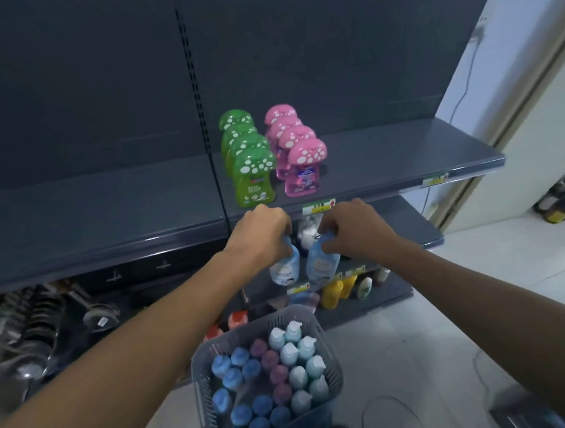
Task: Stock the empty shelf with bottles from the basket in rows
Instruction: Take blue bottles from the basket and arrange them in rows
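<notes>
On the dark grey shelf (386, 156) stand two front-to-back rows of mushroom-capped bottles: a green row (251, 169) and a pink row (301, 160) to its right. My left hand (262, 231) grips the top of a pale blue bottle (285, 267) that hangs below it. My right hand (354, 228) grips the top of a second pale blue bottle (321, 264). Both bottles hang just below the shelf's front edge, above the grey basket (333, 365), which holds several blue, purple and pale teal bottles.
Lower shelves hold yellow bottles (336, 293), a white bottle and orange items. Metal kitchenware (44, 321) fills the lower left bay. The shelf section left of the upright divider (201, 120) is bare. White tiled floor and a doorway lie to the right.
</notes>
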